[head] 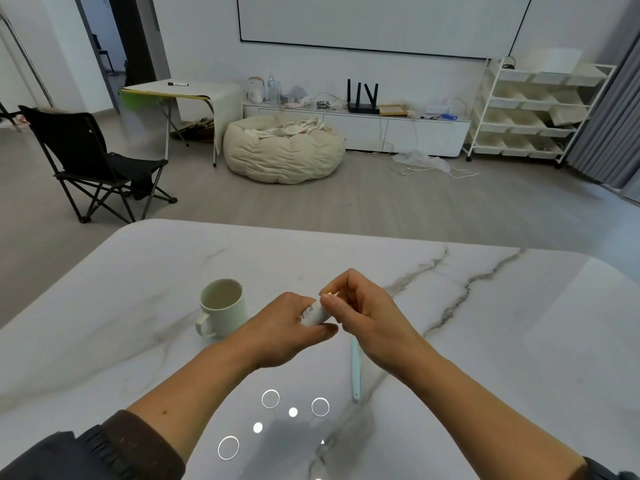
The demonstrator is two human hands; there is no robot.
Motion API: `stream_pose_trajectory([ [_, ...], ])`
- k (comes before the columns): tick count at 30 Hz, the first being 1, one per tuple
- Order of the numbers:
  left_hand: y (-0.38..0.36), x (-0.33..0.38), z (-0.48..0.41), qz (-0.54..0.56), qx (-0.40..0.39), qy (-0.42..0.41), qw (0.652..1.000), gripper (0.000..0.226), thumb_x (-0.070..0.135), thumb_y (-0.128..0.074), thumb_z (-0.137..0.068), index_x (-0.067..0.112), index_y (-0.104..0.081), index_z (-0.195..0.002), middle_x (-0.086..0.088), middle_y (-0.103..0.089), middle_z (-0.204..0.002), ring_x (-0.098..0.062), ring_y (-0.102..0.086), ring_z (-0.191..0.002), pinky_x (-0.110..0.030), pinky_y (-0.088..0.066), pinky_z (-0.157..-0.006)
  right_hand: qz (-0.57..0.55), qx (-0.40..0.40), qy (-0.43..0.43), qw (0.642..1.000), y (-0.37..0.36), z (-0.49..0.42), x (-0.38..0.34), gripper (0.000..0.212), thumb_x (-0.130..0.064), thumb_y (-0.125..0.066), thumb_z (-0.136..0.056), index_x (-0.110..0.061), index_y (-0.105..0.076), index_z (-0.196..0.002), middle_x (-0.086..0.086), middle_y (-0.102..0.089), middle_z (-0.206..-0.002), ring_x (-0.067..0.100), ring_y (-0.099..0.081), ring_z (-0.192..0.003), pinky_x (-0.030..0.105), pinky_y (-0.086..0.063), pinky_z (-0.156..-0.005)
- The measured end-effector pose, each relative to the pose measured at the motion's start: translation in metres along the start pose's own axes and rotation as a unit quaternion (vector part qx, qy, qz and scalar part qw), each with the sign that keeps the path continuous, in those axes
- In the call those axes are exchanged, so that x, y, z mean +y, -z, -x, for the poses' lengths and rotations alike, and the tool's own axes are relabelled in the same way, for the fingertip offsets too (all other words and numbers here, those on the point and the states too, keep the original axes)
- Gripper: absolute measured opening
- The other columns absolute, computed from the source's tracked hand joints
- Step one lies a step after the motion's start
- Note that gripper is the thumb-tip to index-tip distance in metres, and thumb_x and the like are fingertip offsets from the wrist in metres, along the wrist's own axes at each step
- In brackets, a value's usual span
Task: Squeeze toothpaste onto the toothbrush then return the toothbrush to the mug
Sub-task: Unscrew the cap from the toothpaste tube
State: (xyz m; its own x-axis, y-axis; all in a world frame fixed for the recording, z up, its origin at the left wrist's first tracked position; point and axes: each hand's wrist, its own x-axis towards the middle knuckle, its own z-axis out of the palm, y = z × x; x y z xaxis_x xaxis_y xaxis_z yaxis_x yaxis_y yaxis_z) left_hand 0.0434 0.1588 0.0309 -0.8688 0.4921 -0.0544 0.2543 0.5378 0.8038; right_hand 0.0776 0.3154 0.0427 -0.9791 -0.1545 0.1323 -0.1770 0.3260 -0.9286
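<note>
A: Where is the white plastic toothpaste tube [313,314] with small printed marks?

B: It sits between the two hands, above the white marble desk [485,341] with grey veins. The left hand [287,329] wraps closed around the tube's body, thumb underneath. The right hand [360,306] pinches shut on the tube's end nearest it, with fingertips [329,299] curled over that end. Whether a cap is on there I cannot tell; the fingers hide it.

A: And the slim pale blue plastic toothbrush [355,370]?

B: It lies flat on the desk, just beneath the right hand and wrist, running toward the person. Neither hand touches it. Its far end is hidden under the right hand.

A: The mug?

B: The pale green ceramic mug [221,306] with a side handle stands upright on the desk just to the left of the left hand, near it but apart. Its handle points toward the person's left. Nothing stands in it.

A: How many of each?

B: One tube, one toothbrush, one mug, two hands. Both forearms are bare, with dark sleeves pushed back at the lower corners.
</note>
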Motion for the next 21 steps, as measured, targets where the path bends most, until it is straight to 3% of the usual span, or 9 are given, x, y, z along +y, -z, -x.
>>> stream_pose_trajectory([
  [4, 0.002, -0.004, -0.002, -0.063, 0.035, 0.007, 0.997, 0.035, 0.041, -0.059, -0.077, 0.026, -0.041, -0.050, 0.007, -0.043, -0.050, -0.014, -0.036, -0.046, -0.028, -0.032, -0.047, 0.064, 0.010, 0.010, 0.998, 0.000, 0.001, 0.003, 0.017, -0.037, -0.050, -0.093, -0.022, -0.057, -0.094, -0.003, -0.054, -0.068, 0.006, -0.048, -0.062, 0.017, -0.042, -0.059],
  [7, 0.004, -0.007, -0.003, -0.121, 0.056, 0.017, 0.991, 0.025, 0.043, -0.058, -0.075, 0.027, -0.049, -0.058, 0.005, -0.054, -0.056, -0.016, -0.046, -0.049, -0.031, -0.038, -0.051, 0.092, 0.025, -0.001, 0.995, 0.001, 0.000, 0.003, 0.029, -0.047, -0.051, -0.089, -0.019, -0.058, -0.094, -0.008, -0.056, -0.062, 0.001, -0.052, -0.056, 0.013, -0.042, -0.056],
  [11, 0.003, -0.010, -0.004, -0.174, 0.062, 0.010, 0.983, 0.024, 0.046, -0.056, -0.074, 0.031, -0.049, -0.056, 0.008, -0.057, -0.056, -0.012, -0.050, -0.051, -0.028, -0.036, -0.049, 0.100, 0.014, -0.003, 0.995, 0.000, -0.001, 0.006, 0.019, -0.031, -0.058, -0.090, -0.013, -0.057, -0.096, -0.008, -0.056, -0.063, 0.001, -0.053, -0.056, 0.021, -0.046, -0.061],
  [14, 0.004, -0.010, -0.004, -0.188, 0.074, 0.003, 0.979, 0.026, 0.045, -0.057, -0.074, 0.033, -0.046, -0.054, 0.009, -0.056, -0.055, -0.011, -0.051, -0.052, -0.028, -0.035, -0.049, 0.076, -0.012, 0.005, 0.997, 0.002, 0.000, 0.006, 0.010, -0.021, -0.058, -0.091, -0.018, -0.056, -0.100, -0.003, -0.060, -0.074, 0.011, -0.058, -0.067, 0.031, -0.052, -0.073],
  [17, 0.006, -0.011, -0.005, -0.191, 0.087, -0.007, 0.978, 0.028, 0.046, -0.059, -0.075, 0.034, -0.045, -0.053, 0.009, -0.055, -0.055, -0.012, -0.052, -0.054, -0.029, -0.037, -0.050, 0.063, -0.013, 0.018, 0.998, 0.004, 0.001, 0.005, 0.013, -0.021, -0.059, -0.089, -0.023, -0.057, -0.102, 0.006, -0.066, -0.087, 0.020, -0.061, -0.080, 0.026, -0.051, -0.076],
  [21, 0.005, -0.011, -0.004, -0.205, 0.082, -0.017, 0.975, 0.022, 0.051, -0.060, -0.071, 0.033, -0.052, -0.062, 0.008, -0.061, -0.062, -0.013, -0.057, -0.058, -0.029, -0.042, -0.051, 0.062, 0.012, -0.020, 0.998, 0.002, -0.001, 0.002, 0.025, -0.036, -0.052, -0.092, -0.013, -0.062, -0.098, 0.006, -0.068, -0.079, 0.005, -0.060, -0.060, 0.022, -0.052, -0.066],
])
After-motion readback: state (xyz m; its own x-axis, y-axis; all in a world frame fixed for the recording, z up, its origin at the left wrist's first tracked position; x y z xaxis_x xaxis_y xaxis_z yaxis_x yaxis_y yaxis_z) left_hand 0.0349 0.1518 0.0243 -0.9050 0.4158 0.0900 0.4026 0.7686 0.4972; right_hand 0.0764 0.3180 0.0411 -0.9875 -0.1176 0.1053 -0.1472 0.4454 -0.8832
